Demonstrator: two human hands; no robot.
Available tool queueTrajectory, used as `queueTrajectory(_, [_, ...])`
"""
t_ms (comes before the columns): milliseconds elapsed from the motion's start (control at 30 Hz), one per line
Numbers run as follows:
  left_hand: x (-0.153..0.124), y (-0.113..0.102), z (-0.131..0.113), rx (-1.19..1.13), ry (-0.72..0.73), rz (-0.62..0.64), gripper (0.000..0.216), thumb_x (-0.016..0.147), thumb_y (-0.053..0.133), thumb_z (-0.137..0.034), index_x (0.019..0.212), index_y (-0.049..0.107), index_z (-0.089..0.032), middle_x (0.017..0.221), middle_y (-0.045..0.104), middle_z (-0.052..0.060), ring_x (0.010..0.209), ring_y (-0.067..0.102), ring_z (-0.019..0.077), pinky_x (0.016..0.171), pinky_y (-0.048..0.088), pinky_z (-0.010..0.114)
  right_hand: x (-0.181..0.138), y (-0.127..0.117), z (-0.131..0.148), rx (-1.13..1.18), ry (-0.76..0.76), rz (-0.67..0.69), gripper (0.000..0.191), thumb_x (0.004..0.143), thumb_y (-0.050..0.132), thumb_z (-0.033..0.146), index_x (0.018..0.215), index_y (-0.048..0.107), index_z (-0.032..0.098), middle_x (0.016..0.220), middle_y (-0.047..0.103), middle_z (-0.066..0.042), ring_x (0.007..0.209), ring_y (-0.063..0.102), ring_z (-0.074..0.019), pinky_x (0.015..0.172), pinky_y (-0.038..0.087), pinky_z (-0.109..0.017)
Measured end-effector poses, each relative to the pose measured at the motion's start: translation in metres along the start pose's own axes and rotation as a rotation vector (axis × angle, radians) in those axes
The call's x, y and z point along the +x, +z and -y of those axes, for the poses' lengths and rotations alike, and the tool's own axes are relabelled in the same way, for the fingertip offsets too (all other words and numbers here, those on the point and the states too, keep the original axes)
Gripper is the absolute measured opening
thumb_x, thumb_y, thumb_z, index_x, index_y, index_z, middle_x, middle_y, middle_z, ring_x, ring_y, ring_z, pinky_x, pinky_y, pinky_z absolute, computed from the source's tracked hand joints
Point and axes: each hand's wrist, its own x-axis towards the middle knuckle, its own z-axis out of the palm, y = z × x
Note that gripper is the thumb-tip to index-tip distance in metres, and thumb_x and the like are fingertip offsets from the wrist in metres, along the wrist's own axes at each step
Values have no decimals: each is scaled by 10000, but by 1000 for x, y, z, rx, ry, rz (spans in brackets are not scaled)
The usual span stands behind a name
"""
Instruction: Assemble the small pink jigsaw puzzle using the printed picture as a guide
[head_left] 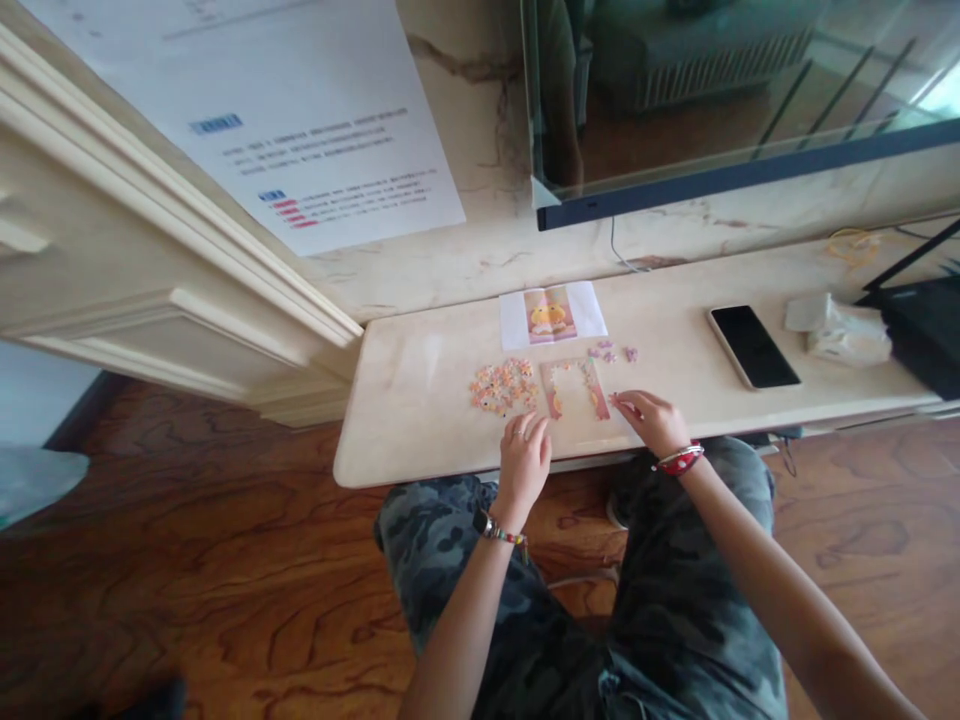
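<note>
On the cream shelf, a partly joined jigsaw puzzle (550, 385) forms a border along its left, top and right sides, with bare shelf inside. My right hand (654, 420) is just right of this border, thumb and fingers pinched on a small pink puzzle piece (614, 398). Near the border's lower left corner, my left hand (525, 460) rests with fingers bent and slightly apart, nothing visible in them. A heap of loose puzzle pieces (504, 386) lies beyond its fingertips. Several purplish pieces (604, 351) sit by the border's upper right corner.
A paper with a printed yellow picture (550, 314) lies behind the puzzle. Farther right are a phone (754, 346), a tissue pack (847, 332) and a black box (919, 335). Above hangs a screen (720, 180); the shelf's front edge (435, 481) runs above my knees.
</note>
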Motion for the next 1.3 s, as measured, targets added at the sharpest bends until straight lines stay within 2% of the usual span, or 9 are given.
queueTrajectory(200, [9, 1, -3, 2, 52, 7, 292, 802, 413, -160, 1081, 492, -196, 1114, 510, 86, 1090, 422, 199, 931, 373, 408, 0, -5, -16, -29, 55, -76, 254, 824, 411, 340, 882, 617, 204, 883, 650, -43, 691, 586, -128, 621, 440, -232])
queueTrajectory(300, [28, 3, -7, 10, 116, 47, 318, 804, 394, -140, 1094, 492, -226, 1149, 515, 55, 1098, 419, 198, 919, 376, 414, 5, -7, -36, -99, 82, -96, 236, 821, 419, 320, 869, 618, 201, 871, 648, -46, 755, 575, -153, 632, 447, -256])
queueTrajectory(400, [53, 10, -11, 16, 260, 153, 350, 799, 391, -123, 1101, 497, -263, 1156, 534, 9, 1112, 409, 200, 888, 395, 403, 6, -10, -48, -158, 73, -63, 225, 821, 418, 296, 851, 625, 213, 888, 634, -50, 811, 550, -172, 637, 454, -278])
queueTrajectory(533, [80, 22, -12, 75, 472, 313, 410, 786, 379, -90, 1104, 496, -322, 1212, 497, -57, 1202, 309, 213, 872, 397, 411, -5, -11, -31, -192, 78, -111, 229, 816, 419, 306, 831, 629, 216, 1014, 573, -71, 843, 524, -175, 651, 462, -291])
queueTrajectory(667, [87, 27, -10, 161, 591, 443, 416, 813, 341, -111, 1123, 472, -356, 1243, 466, -72, 1250, 229, 205, 882, 376, 429, -19, -1, 2, -122, -82, -15, 225, 816, 432, 323, 916, 605, 220, 972, 571, -62, 868, 518, -157, 672, 457, -257])
queueTrajectory(767, [85, 29, -7, 192, 599, 495, 430, 833, 308, -124, 1172, 420, -365, 1277, 430, -64, 1262, 202, 197, 910, 343, 441, -19, 9, 12, -139, -129, 24, 217, 835, 410, 293, 887, 607, 217, 884, 588, -53, 822, 524, -132, 653, 437, -220])
queueTrajectory(900, [83, 31, -3, 180, 572, 513, 468, 830, 307, -118, 1204, 369, -393, 1286, 419, -57, 1275, 162, 205, 934, 296, 500, -11, 12, 4, -192, -195, 52, 235, 847, 395, 288, 822, 610, 196, 816, 593, -53, 772, 526, -121, 640, 413, -208])
queueTrajectory(1100, [85, 30, -2, 148, 584, 531, 497, 813, 321, -98, 1218, 350, -384, 1281, 427, -38, 1278, 151, 213, 930, 268, 560, -3, 5, -5, -222, -335, 150, 249, 863, 350, 219, 930, 583, 163, 825, 591, -70, 764, 528, -128, 672, 408, -225])
queueTrajectory(1300, [87, 29, -2, 141, 576, 539, 480, 815, 326, -113, 1205, 370, -389, 1284, 424, -35, 1278, 153, 220, 925, 268, 567, -5, 13, -11, -220, -446, 112, 239, 852, 355, 182, 919, 583, 153, 817, 592, -77, 725, 533, -131, 707, 426, -253])
